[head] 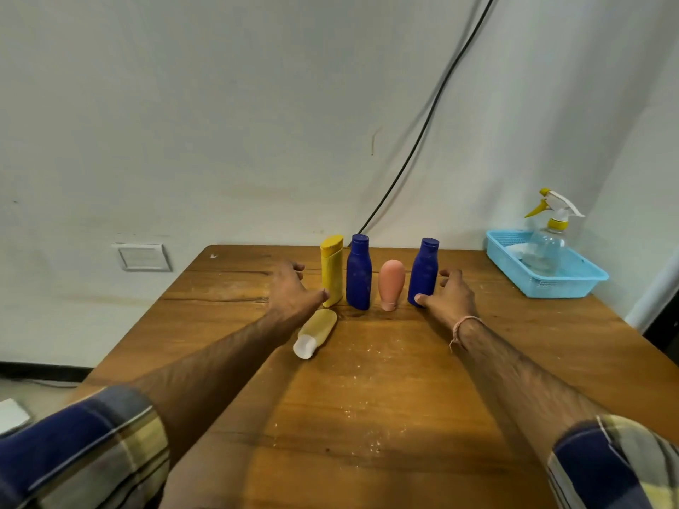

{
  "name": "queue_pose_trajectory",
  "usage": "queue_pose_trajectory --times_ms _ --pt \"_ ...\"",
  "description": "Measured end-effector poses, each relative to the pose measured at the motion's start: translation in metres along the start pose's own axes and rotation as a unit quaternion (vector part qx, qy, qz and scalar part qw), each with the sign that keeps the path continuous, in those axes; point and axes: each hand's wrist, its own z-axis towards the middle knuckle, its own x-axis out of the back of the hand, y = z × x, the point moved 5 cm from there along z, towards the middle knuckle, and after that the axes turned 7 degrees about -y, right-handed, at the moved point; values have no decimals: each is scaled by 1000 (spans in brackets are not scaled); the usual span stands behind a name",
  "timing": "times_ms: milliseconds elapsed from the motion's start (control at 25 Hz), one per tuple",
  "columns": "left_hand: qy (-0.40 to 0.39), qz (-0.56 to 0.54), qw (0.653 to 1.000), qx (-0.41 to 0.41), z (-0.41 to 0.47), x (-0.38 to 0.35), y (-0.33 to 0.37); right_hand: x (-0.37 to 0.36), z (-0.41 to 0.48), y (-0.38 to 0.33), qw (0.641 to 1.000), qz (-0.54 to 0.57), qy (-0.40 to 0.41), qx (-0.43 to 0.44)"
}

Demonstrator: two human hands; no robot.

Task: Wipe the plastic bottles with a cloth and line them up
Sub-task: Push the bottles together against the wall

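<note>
Plaid sleeves (pixel 73 453) lead to left hand (pixel 290 288) and right hand (pixel 450 293), both splayed, clasping nothing, bracketing the upright bottles (pixel 358 277) on the table (pixel 367 416); even inward pressure seems advisable, lest more topple like the fallen bottle (pixel 316 334).

1. A wooden table (pixel 367 398) is flecked with pale specks.
2. Near its far edge a yellow bottle (pixel 332 270), a blue bottle (pixel 358 277), a pink bottle (pixel 391 284) and a second blue bottle (pixel 422 273) stand in a row.
3. A pale bottle (pixel 318 332) lies on its side just before the yellow bottle.
4. A basket (pixel 543 284) sits at the far right corner.
</note>
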Motion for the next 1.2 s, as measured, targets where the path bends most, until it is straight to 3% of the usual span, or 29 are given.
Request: queue_pose_trajectory --times_ms 200,400,560,680,920,1200 --pt "-131 2 991 22 31 -21 -5 -7 6 1 999 -11 6 36" --pt "-186 -33 982 -13 44 -31 -10 -9 22 7 998 -26 13 53" --pt "-145 -243 959 19 64 -16 -26 -9 48 3 998 -18 11 65" --pt "-97 -203 973 48 88 -9 -35 -22 78 -10 996 10 -11 83" --pt "-103 -131 986 14 105 -26 -34 -70 137 -51 988 12 -74 138" --pt "-178 -210 959 -76 95 -32 -39 -107 168 -60 980 -42 -64 183"
